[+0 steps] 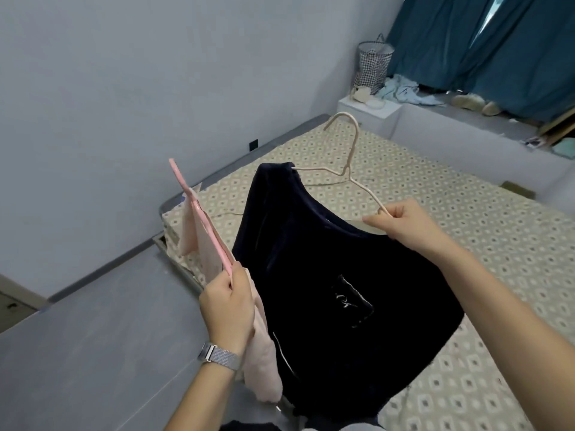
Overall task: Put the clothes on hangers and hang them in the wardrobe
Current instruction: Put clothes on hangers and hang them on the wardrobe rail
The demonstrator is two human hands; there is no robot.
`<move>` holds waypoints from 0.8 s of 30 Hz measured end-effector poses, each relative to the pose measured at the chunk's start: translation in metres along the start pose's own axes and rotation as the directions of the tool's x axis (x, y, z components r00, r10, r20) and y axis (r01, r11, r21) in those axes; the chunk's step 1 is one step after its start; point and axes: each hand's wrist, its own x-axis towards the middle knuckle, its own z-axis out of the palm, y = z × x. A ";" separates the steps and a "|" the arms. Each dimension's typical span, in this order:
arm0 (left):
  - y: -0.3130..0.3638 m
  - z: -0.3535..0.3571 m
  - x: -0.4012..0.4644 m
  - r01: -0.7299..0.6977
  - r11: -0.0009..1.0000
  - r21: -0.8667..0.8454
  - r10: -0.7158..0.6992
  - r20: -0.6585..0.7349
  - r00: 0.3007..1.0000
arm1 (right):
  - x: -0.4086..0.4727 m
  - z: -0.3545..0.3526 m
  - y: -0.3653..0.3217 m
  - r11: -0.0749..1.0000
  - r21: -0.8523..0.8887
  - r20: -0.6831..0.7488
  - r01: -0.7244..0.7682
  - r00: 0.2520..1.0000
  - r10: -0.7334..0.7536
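Note:
A dark navy top (326, 290) hangs in the air over the bed, with a beige wire hanger (348, 150) pushed into its neck at one shoulder. My right hand (401, 222) pinches the hanger's other arm at the collar. My left hand (227, 303) grips a pink hanger (199, 213) seen edge-on, and a pale pink garment (261, 362) hangs from it down past my wrist.
A bed with a patterned cover (466, 231) lies below and to the right. A grey wall (124, 88) stands to the left. At the back are a white side table (370, 113), a checked bag (371, 65), loose clothes on a ledge and teal curtains (497, 51).

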 end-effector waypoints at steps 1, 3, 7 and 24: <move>0.008 0.015 0.001 0.011 1.000 -0.015 -0.011 0.005 1.000 | 0.011 -0.011 0.008 1.000 -0.009 0.008 -0.005 1.000 0.005; 0.025 0.042 0.006 0.017 1.000 -0.018 -0.017 0.018 1.000 | 0.030 -0.031 0.021 1.000 -0.026 0.009 -0.004 1.000 0.004; 0.053 0.084 0.017 -0.015 1.000 0.001 0.015 0.047 0.999 | 0.066 -0.067 0.039 0.996 -0.085 -0.024 0.000 1.000 -0.002; 0.068 0.195 0.060 -0.016 0.999 0.052 0.011 0.090 0.996 | 0.225 -0.127 0.208 0.746 -0.628 -0.141 -0.220 0.976 0.169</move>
